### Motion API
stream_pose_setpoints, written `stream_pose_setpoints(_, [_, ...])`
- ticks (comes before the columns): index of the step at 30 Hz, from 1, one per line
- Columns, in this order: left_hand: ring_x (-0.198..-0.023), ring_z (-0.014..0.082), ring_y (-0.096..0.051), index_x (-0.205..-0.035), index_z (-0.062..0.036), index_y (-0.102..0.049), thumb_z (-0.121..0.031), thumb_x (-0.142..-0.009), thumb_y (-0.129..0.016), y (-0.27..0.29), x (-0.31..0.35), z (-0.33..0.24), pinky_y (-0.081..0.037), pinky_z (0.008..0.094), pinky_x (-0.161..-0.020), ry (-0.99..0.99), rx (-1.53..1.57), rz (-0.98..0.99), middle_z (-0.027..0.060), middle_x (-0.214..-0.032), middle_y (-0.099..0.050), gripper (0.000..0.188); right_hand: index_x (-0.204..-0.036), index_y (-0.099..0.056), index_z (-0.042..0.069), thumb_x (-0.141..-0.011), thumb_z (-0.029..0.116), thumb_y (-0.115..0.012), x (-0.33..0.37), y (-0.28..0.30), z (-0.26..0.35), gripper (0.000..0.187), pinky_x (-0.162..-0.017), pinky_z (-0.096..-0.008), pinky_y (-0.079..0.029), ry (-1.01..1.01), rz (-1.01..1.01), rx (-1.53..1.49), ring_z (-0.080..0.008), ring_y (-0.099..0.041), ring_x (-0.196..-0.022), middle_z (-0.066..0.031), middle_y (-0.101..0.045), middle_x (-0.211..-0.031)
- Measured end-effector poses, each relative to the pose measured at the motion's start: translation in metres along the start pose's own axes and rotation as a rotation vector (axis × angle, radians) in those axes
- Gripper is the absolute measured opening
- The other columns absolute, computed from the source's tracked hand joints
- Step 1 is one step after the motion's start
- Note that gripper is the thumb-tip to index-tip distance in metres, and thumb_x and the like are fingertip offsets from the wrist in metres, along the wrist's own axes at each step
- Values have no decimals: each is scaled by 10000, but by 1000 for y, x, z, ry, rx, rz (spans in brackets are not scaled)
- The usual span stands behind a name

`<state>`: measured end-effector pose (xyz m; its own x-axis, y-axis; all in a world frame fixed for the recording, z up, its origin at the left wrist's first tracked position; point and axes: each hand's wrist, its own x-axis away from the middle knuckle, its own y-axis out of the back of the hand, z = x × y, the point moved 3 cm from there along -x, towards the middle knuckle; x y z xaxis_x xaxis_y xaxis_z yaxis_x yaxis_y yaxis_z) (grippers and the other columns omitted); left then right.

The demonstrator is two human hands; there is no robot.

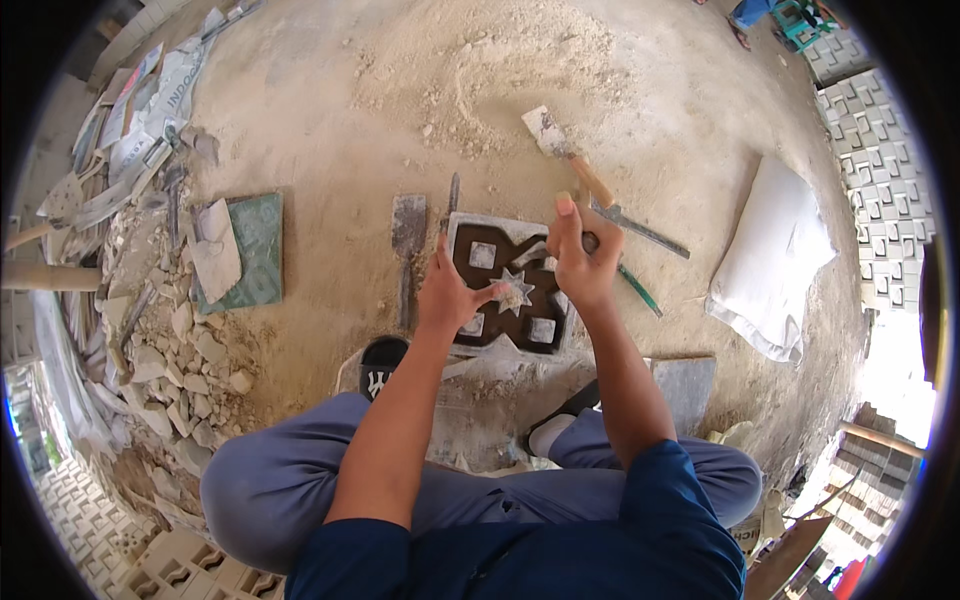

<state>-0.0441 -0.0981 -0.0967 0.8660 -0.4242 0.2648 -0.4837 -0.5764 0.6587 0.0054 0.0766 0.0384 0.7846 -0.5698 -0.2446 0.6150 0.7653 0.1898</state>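
Note:
A square pale breeze block [481, 256] with dark recesses and a star in its middle lies on the ground in front of my legs. My left hand [447, 293] steadies its left side, fingers along the edge and thumb reaching over to the star. Over the block's right side, my right hand [585, 256] is closed round a small hand tool [535, 252]. The tool's greyish curved end points toward the star; most of its handle is hidden in my fist. Pale crumbs lie on the star beside my left thumb.
Left of the block lies a flat grey trowel [409, 225]. A wooden-handled scraper [592, 180], a metal bar [652, 234] and a green-handled tool [640, 290] lie to the right. Further out are a white sack [770, 255], a green board [258, 250] and rubble [165, 370].

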Motion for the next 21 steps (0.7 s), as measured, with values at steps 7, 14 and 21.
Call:
stream_pose_setpoints(7, [-1313, 449, -490, -1546, 2, -167, -706, -556, -852, 3, 0, 5, -463, 513, -1043, 9, 3, -23, 294, -1477, -414, 1397, -619, -505, 17, -1037, 190, -554, -8, -2, 10, 455, -463, -269, -299, -64, 29, 2, -48, -395, -503, 28, -456, -522])
stream_pose_setpoints(14, [-1225, 474, -549, -1551, -16, -152, -736, -571, -822, -2, -6, 9, -522, 527, -946, -91, -35, -122, 318, -1400, -459, 1388, -588, -474, 9, -1025, 153, -567, -4, 4, 8, 469, -442, -256, -274, -11, 28, 29, -36, -373, -481, 29, -460, -522])
stream_pose_setpoints(21, [-1217, 473, -554, -1550, -15, -157, -723, -580, -827, -5, 1, 7, -522, 526, -947, -83, -16, -72, 311, -1397, -464, 1376, -600, -489, 1, -1008, 154, -603, 8, 7, 10, 450, -461, -261, -252, -10, -60, -40, -33, -369, -510, 32, -460, -529])
